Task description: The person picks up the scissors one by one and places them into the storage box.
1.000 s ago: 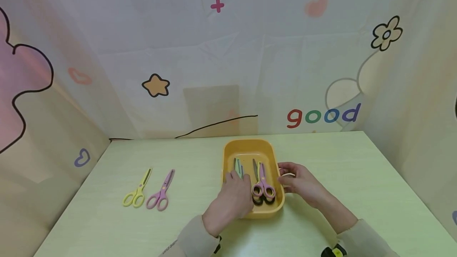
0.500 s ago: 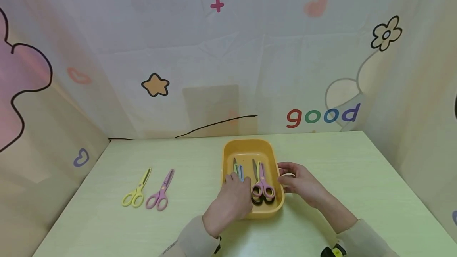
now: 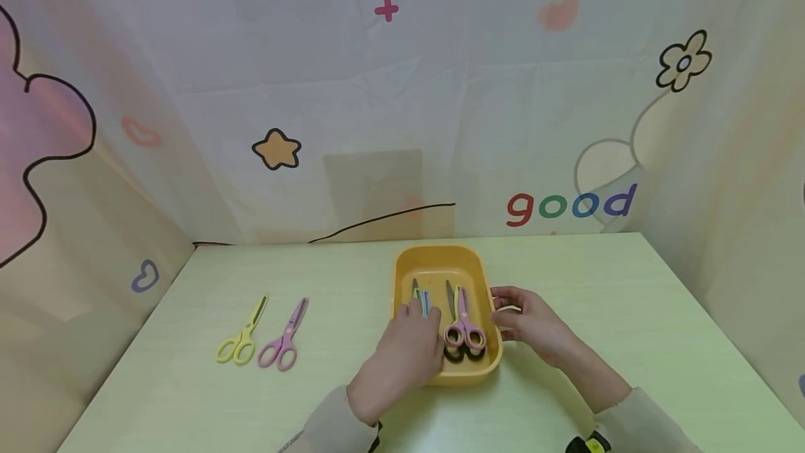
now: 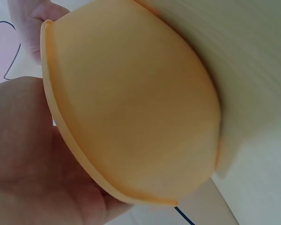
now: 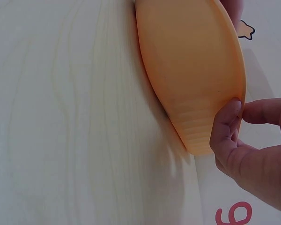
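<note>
My left hand (image 3: pixel 409 349) reaches over the near-left rim of a yellow-orange tray (image 3: pixel 479 372), fingers down inside. Past its fingertips poke the blades of scissors (image 3: pixel 425 302), light blue and green, beside a grey tip; the handles are hidden under the hand, and I cannot tell whether the fingers grip them. In the left wrist view the tray wall (image 4: pixel 131 103) covers those fingers. On the opposite side my right hand (image 3: pixel 534 324) pinches the tray's rim between thumb and fingers. Purple scissors (image 3: pixel 464 327) lie in the tray's right half, stacked over yellow and black-handled ones.
To the left on the pale table (image 3: pixel 352 285) lie yellow scissors (image 3: pixel 242 341) and another purple pair (image 3: pixel 284 341), side by side, tips pointing away. A printed curtain (image 3: pixel 402 103) hangs along the back and both sides.
The green blade inside the tray has slid back toward my left hand, and the blue one beside it shows more. My left wrist has shifted slightly left; the right hand keeps its place.
</note>
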